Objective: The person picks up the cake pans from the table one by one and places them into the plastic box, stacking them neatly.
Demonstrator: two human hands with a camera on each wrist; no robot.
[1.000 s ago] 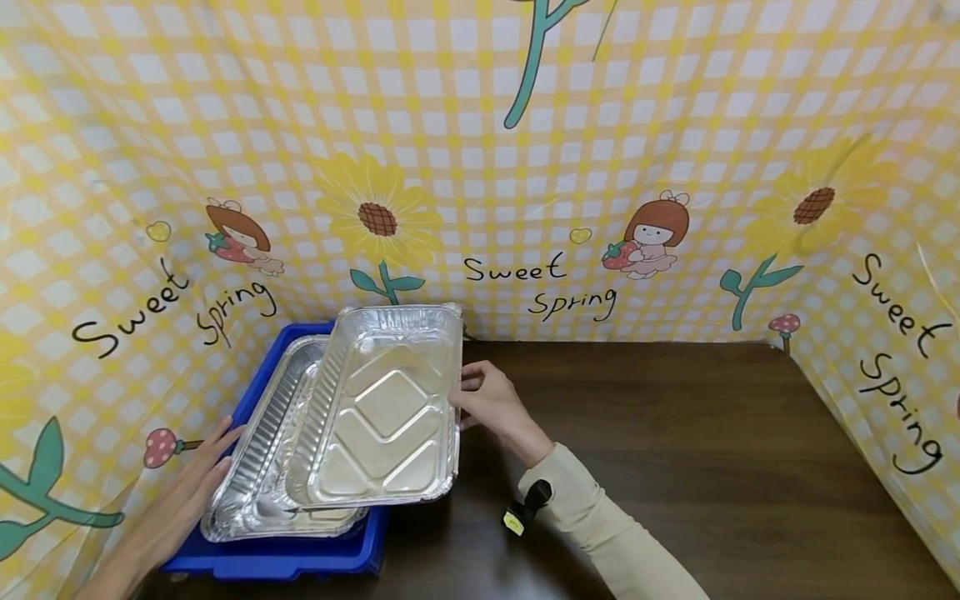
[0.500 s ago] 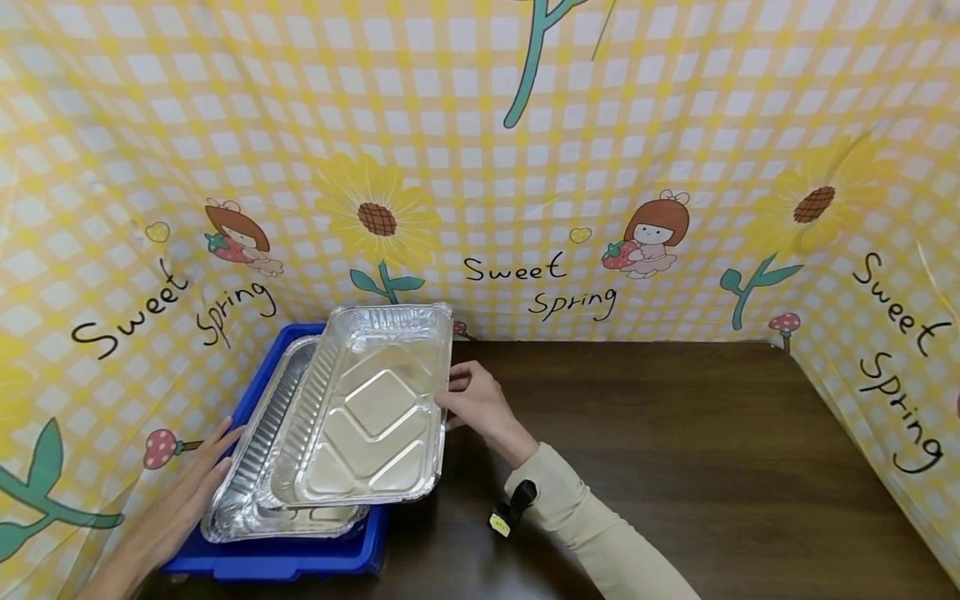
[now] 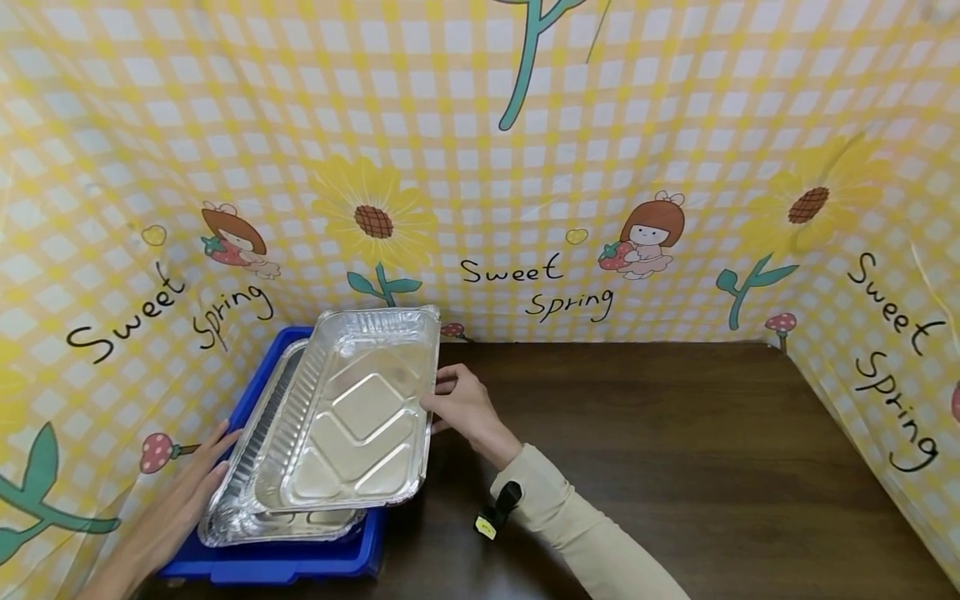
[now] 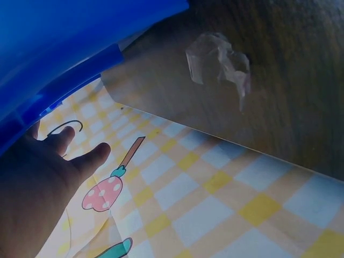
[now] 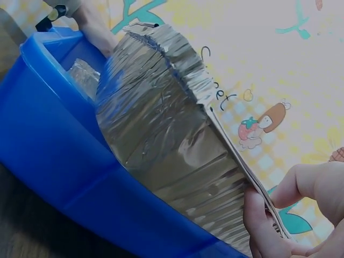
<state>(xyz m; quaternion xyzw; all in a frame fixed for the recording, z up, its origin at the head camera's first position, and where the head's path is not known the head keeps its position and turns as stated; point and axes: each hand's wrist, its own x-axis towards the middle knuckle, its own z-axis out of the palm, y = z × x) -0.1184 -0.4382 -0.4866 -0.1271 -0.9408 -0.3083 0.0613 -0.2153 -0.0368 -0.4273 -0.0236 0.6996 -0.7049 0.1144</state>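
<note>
My right hand [image 3: 468, 412] pinches the right rim of a rectangular foil tray [image 3: 367, 408] in the head view. In the right wrist view, thumb and fingers grip the edge of that tray [image 5: 177, 134], whose ribbed side overhangs the bin wall. It tilts over a second foil tray [image 3: 262, 525] inside a blue plastic bin [image 3: 251, 571], overlapping much of it. Along the bin's left side lies my left hand [image 3: 176, 508], fingers extended and fingertips at the lower tray's rim. The left wrist view shows this hand [image 4: 48, 172] beneath the blue bin [image 4: 70, 59].
A dark wooden table [image 3: 660, 450] extends to the right of the bin. Yellow checked cloth [image 3: 495, 183] walls the back and both sides. A crumpled clear piece, like tape or film [image 4: 220, 64], shows on a dark wood surface in the left wrist view.
My right hand has drawn the upper tray leftward, so it covers more of the lower tray and bin. My left hand has stayed in place beside the bin.
</note>
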